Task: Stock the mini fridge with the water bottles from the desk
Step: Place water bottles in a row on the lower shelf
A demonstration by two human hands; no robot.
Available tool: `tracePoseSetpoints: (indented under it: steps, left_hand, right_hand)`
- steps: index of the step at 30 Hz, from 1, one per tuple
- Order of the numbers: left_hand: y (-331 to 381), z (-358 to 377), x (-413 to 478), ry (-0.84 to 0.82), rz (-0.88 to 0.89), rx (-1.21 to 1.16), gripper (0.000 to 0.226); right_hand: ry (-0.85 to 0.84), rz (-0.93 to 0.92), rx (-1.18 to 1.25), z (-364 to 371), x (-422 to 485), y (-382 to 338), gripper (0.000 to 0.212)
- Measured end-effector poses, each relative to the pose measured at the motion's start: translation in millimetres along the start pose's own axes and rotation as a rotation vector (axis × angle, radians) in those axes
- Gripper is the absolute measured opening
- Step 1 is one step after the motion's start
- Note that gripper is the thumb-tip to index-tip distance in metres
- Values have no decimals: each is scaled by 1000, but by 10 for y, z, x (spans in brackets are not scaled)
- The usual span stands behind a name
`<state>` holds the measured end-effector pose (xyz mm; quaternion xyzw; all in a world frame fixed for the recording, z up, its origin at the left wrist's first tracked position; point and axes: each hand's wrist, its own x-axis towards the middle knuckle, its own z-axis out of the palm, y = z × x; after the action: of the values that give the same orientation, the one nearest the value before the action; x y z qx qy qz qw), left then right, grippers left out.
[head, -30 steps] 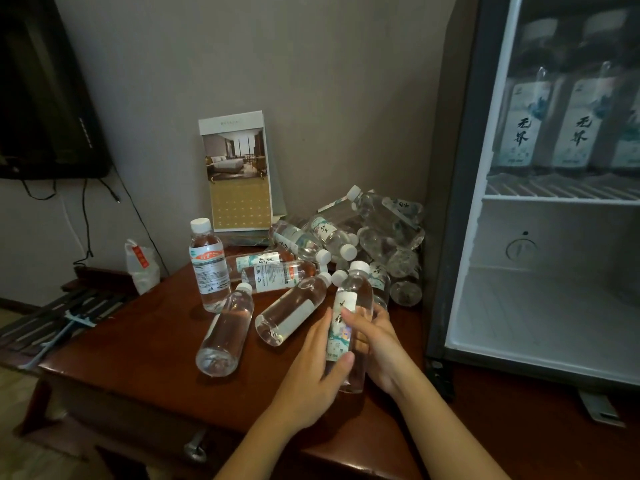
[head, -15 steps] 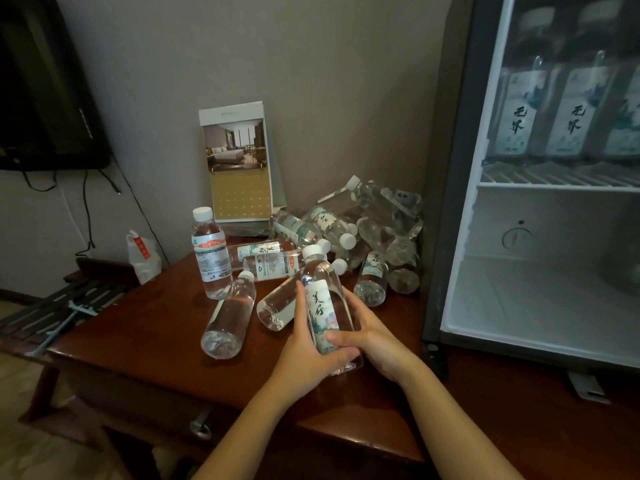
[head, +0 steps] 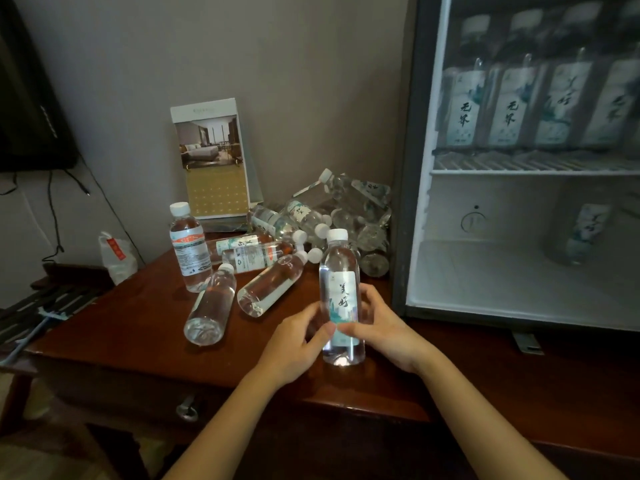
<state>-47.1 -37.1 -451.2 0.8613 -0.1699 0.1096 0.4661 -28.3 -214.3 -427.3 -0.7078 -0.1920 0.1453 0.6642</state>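
A clear water bottle (head: 339, 271) with a white cap and a green-white label stands upright near the front of the wooden desk (head: 131, 327). My left hand (head: 294, 341) and my right hand (head: 384, 327) both grip its lower half. Behind it several more bottles lie in a heap (head: 346, 216) against the wall, two lie loose (head: 207, 306) on the desk, and one with a red-white label (head: 188, 247) stands upright. The open mini fridge (head: 408, 168) is at the right, with several bottles on its upper shelf (head: 533, 168) and one bottle (head: 581, 233) on the lower level.
A standing card with a hotel room picture (head: 211, 161) leans on the wall behind the bottles. A white plastic bag (head: 116, 254) sits left of the desk, above a dark slatted rack (head: 41, 306). A dark screen (head: 31, 98) hangs at upper left with cables below.
The bottle in my hands has been tipped from slanting to fully upright and has moved a little toward the fridge. The other bottles have not moved.
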Motion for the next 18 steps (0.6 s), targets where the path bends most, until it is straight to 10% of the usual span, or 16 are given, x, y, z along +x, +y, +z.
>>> tracePoseSetpoints:
  steps: [18]
  left_hand:
    - [724, 781, 338, 84, 155, -103, 33]
  right_hand:
    - [205, -241, -311, -733, -763, -217, 66]
